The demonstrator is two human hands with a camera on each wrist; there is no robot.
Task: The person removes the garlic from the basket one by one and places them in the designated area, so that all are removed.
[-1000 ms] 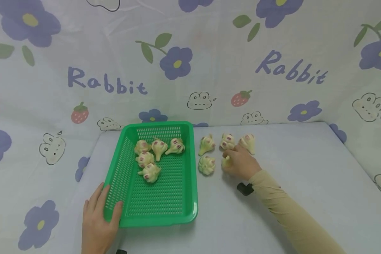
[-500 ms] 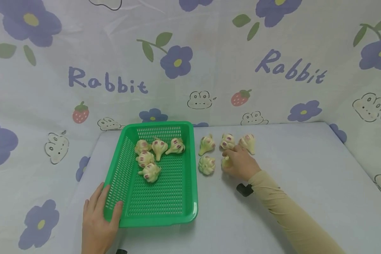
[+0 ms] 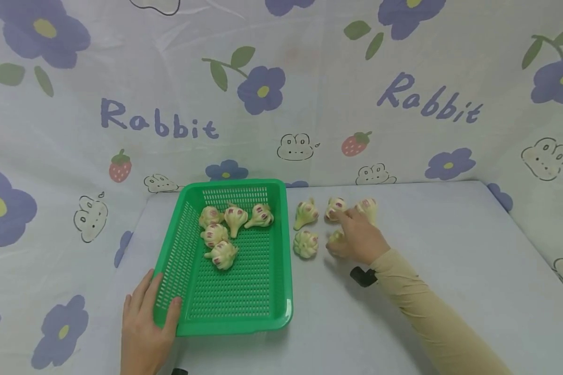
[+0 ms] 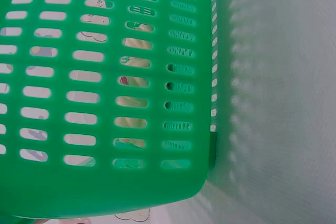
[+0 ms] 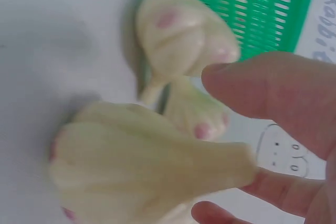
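Left grip [image 3: 145,324] is resting, fingers extended, on the basket's [image 3: 234,327] near-left corner — likely steadying it. Right grip [image 3: 360,238] is staying clear, loosely spread, clasping nothing; a garlic [image 5: 126,156] is sitting within its reach on the tabletop [image 3: 441,245].

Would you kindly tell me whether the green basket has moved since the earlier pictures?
No; in the head view, the basket keeps its place against the table and its back edge.

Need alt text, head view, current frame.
A person's right hand is at a garlic bulb beside four others on a pale table. Left of them, a green basket holds five more bulbs, the left hand resting on its near left corner.
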